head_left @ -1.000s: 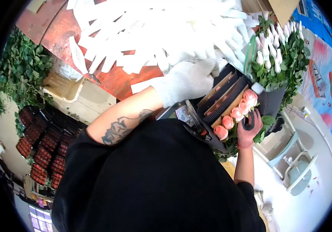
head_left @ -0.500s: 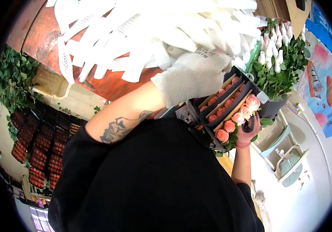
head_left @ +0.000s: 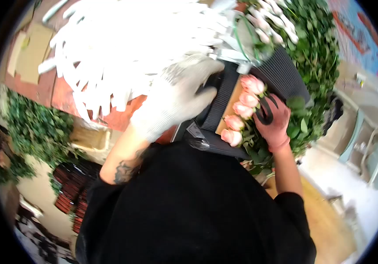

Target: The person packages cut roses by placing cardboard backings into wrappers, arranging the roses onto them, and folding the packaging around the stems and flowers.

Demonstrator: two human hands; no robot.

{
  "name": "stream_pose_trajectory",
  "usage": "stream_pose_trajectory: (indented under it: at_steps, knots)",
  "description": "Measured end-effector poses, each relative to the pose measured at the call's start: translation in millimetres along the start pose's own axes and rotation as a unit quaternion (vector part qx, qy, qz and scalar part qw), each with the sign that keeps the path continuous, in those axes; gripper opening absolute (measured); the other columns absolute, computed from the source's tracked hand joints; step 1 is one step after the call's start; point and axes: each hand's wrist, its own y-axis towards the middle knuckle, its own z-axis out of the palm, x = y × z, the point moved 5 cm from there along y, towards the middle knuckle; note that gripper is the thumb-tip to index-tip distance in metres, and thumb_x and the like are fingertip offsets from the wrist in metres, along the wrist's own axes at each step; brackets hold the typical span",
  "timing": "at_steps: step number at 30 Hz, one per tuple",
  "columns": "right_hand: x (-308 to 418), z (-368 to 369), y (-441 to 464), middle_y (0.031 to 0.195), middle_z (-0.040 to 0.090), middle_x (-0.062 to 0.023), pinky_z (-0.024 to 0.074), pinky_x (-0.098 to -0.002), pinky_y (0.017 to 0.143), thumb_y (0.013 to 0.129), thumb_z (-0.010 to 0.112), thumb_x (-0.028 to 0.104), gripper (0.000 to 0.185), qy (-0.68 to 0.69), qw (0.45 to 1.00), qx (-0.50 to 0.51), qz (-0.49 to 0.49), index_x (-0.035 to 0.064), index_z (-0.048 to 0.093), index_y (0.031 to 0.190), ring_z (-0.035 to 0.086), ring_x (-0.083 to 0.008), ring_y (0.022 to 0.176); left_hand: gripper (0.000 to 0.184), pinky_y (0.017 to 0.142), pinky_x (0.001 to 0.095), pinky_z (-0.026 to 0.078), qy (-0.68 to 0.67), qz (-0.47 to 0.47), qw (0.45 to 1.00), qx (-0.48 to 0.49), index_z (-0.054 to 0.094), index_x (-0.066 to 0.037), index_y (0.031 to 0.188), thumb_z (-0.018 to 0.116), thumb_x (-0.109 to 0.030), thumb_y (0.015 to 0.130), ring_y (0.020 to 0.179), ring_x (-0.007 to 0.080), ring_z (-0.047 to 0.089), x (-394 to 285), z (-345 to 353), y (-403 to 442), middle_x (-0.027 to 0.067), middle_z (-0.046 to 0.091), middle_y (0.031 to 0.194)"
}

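A row of pink roses (head_left: 244, 104) lies along a tan cardboard strip (head_left: 226, 115), with black corrugated card (head_left: 219, 103) on its left and a raised corrugated piece (head_left: 283, 72) beyond it. My right hand (head_left: 277, 123), in a pink glove with dark fingers, is curled at the right side of the roses among stems and leaves. What its fingers grip is hidden. My left hand (head_left: 178, 92), in a pale knit glove and blurred, hovers left of the black card, thumb and fingers apart and holding nothing visible.
White net sleeves (head_left: 127, 44) are heaped over the red table (head_left: 129, 112). White-sleeved buds (head_left: 272, 20) and dense foliage (head_left: 316, 44) stand at upper right. Dark crates (head_left: 76, 185) and more foliage (head_left: 39, 127) are at left. A pale chair (head_left: 365, 145) stands at right.
My left hand has drawn back leftward from the box's far end. Several rose rows seen earlier are now out of sight, leaving one row beside black card. The view has shifted.
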Motion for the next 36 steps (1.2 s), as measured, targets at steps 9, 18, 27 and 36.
stream_pose_trajectory:
  at_steps: [9,18,27,36]
  knots:
    - [-11,13,-13,0.116,0.058,-0.0024,0.0393,-0.0361,0.089,0.075,0.070,0.035,0.038,-0.040,0.998,0.014,0.055,0.0205,0.061,0.109,0.056,-0.0230,0.102,0.088,0.110,0.0492,0.024,0.092,0.033,0.972,0.215,0.041,-0.014,0.139,0.080,-0.033,0.063,0.134,0.0429,0.026,-14,29,-20,0.0260,0.029,0.144]
    - [-8,17,-20,0.121,0.055,0.0015,0.0335,-0.0361,0.095,0.079,0.063,0.044,0.046,-0.090,0.996,-0.011,0.010,0.0245,0.054,0.119,0.053,-0.0179,0.106,0.104,0.113,0.0458,0.017,0.163,-0.006,0.951,0.264,0.032,-0.014,0.144,0.085,-0.037,0.058,0.140,0.0415,0.014,-20,39,-12,0.0286,0.020,0.148]
    - [-8,21,-18,0.121,0.055,0.0012,0.0325,-0.0374,0.096,0.081,0.061,0.046,0.044,-0.085,0.996,0.014,0.018,0.0244,0.054,0.118,0.052,-0.0179,0.107,0.104,0.113,0.0459,0.016,0.138,-0.007,0.958,0.253,0.033,-0.013,0.143,0.085,-0.041,0.057,0.139,0.0418,0.015,-18,41,-12,0.0301,0.019,0.147]
    - [-1,9,-9,0.118,0.059,-0.0037,0.0380,-0.0386,0.091,0.081,0.059,0.039,0.040,-0.064,0.994,0.078,0.038,0.0215,0.056,0.117,0.056,-0.0199,0.105,0.052,0.095,0.0376,0.043,0.171,0.035,0.967,0.186,0.055,-0.005,0.124,0.072,-0.019,0.076,0.117,0.0298,0.051,-57,11,-5,0.0186,0.050,0.129]
